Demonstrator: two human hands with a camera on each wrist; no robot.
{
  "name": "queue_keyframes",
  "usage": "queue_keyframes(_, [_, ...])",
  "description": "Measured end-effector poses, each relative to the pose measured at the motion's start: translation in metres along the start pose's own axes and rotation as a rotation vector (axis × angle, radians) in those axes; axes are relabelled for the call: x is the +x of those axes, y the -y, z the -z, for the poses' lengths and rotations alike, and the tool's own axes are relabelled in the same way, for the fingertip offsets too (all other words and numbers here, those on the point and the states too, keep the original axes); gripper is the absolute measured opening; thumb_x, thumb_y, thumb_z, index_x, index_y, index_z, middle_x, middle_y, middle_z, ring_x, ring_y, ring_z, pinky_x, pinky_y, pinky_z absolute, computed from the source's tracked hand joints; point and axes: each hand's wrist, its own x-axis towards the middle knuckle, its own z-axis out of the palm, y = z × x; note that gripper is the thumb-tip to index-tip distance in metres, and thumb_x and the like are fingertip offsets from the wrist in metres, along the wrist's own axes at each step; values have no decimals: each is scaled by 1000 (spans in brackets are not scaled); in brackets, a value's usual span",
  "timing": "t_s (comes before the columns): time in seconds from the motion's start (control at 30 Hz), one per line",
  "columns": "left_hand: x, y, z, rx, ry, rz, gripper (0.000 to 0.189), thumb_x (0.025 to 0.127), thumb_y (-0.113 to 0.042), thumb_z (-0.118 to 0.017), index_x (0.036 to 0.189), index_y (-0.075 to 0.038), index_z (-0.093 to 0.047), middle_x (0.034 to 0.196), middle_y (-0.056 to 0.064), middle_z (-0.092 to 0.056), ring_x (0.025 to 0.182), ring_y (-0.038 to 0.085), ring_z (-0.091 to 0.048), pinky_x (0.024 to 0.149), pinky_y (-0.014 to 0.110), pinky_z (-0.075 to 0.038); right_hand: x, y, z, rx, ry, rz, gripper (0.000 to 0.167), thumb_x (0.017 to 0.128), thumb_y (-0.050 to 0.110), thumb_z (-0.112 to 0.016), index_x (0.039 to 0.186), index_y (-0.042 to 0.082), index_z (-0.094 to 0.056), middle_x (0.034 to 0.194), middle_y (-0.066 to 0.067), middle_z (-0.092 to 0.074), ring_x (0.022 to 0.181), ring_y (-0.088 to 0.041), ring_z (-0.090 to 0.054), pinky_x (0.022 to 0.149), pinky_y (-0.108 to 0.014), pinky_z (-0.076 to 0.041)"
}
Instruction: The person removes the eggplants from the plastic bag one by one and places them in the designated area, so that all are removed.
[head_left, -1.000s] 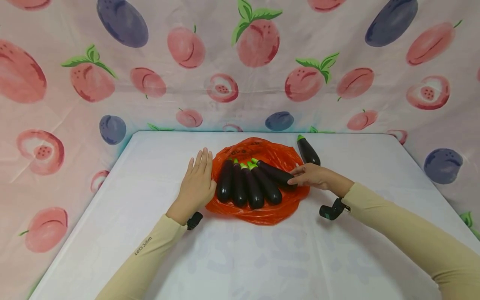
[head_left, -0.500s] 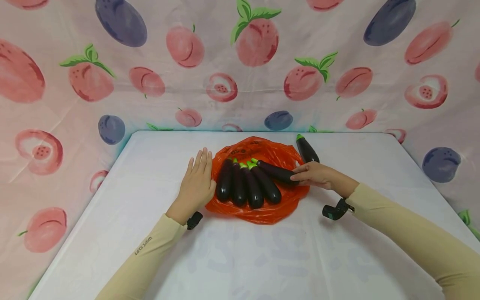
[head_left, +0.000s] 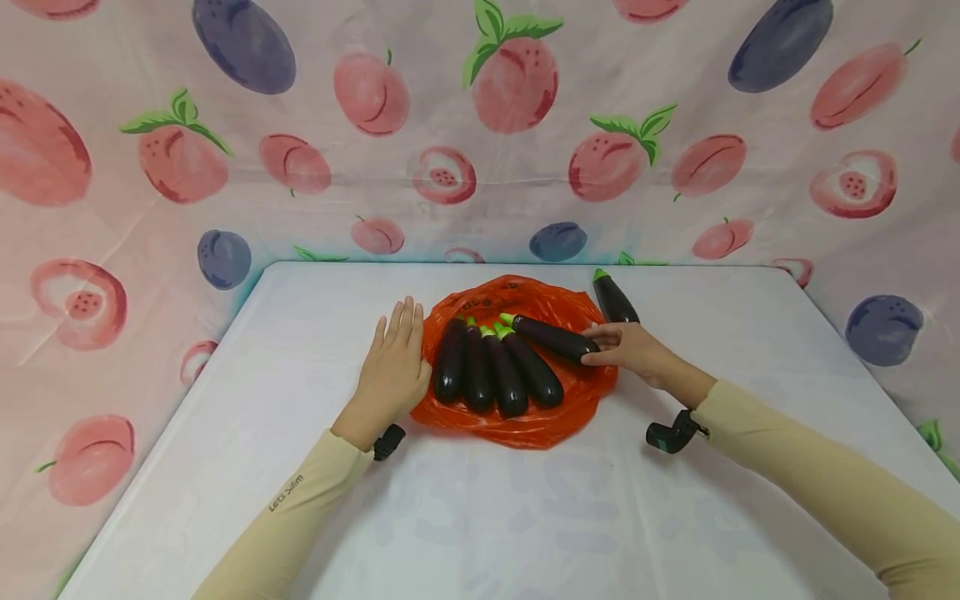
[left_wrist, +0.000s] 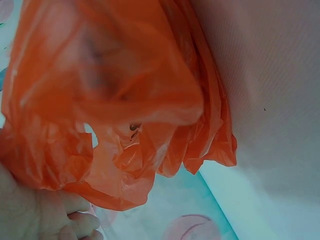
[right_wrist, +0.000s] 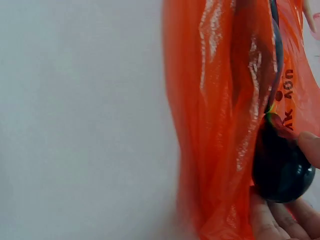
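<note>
An orange-red plastic bag (head_left: 570,408) lies spread on the white table, with several dark purple eggplants (head_left: 510,387) fanned out on it, green stems toward the back. My right hand (head_left: 633,350) grips the rounded end of the rightmost eggplant (head_left: 551,335). In the right wrist view, the thumb (right_wrist: 310,149) lies on one side of that eggplant (right_wrist: 282,172) and the fingers are under it. My left hand (head_left: 393,362) rests flat at the bag's left edge, fingers straight. The left wrist view has part of this hand beside the bag (left_wrist: 135,95), which hides the eggplants there.
A separate eggplant (head_left: 615,300) lies on the table behind my right hand, outside the bag. The white table (head_left: 525,517) ends at the back against a fruit-printed cloth (head_left: 450,100). A wrist camera (head_left: 672,432) hangs under my right sleeve.
The rightmost eggplant has shifted slightly to the right with my right hand, widening the gap to its neighbour. My left hand has stayed in place.
</note>
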Motion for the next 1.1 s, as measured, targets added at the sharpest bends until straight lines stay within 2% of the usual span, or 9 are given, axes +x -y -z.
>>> queue_keyframes(0.23, [0,0,-1,-4,-12,-7,69,91,-19,-42,148,6,-12,157,21,-11,147,34,-8,119,51,-8,-5,-2,-3,9,-91,104,62,78,30,-75,129,2,-54,136,-24,-50,119,-33,-54,97,-38,-49])
queue_keyframes(0.33, [0,0,-1,-7,-16,-9,69,91,-19,-42,148,6,-12,157,21,-12,147,34,-9,119,50,-8,-5,-2,-4,4,-121,143,59,79,26,-74,129,1,-55,136,-24,-50,121,-34,-54,97,-39,-48])
queue_keyframes(0.4, [0,0,-1,-5,-20,-10,69,91,-19,-42,148,6,-13,157,21,-13,147,34,-9,119,50,-8,-5,-2,-5,2,-135,149,57,80,21,-73,129,1,-54,137,-23,-49,124,-36,-51,99,-40,-45])
queue_keyframes(0.57, [1,1,-2,-1,-19,-7,68,91,-19,-42,148,6,-12,157,21,-13,147,34,-9,119,50,-8,-5,-2,-6,4,-164,156,52,82,11,-71,129,0,-54,138,-21,-50,125,-34,-51,98,-36,-43])
queue_keyframes(0.73, [1,1,-2,-5,-8,-1,69,91,-19,-42,148,6,-12,157,20,-11,147,34,-8,119,50,-7,-9,-2,-5,5,-183,196,52,81,10,-72,129,1,-55,137,-21,-51,124,-34,-53,95,-32,-46])
queue_keyframes(1.1, [0,1,-2,-20,-9,-3,68,91,-17,-40,148,6,-11,157,21,-10,147,34,-8,119,49,-5,-18,1,0,-128,-261,348,48,78,10,-75,123,3,-61,122,-20,-62,115,-34,-59,92,-38,-48])
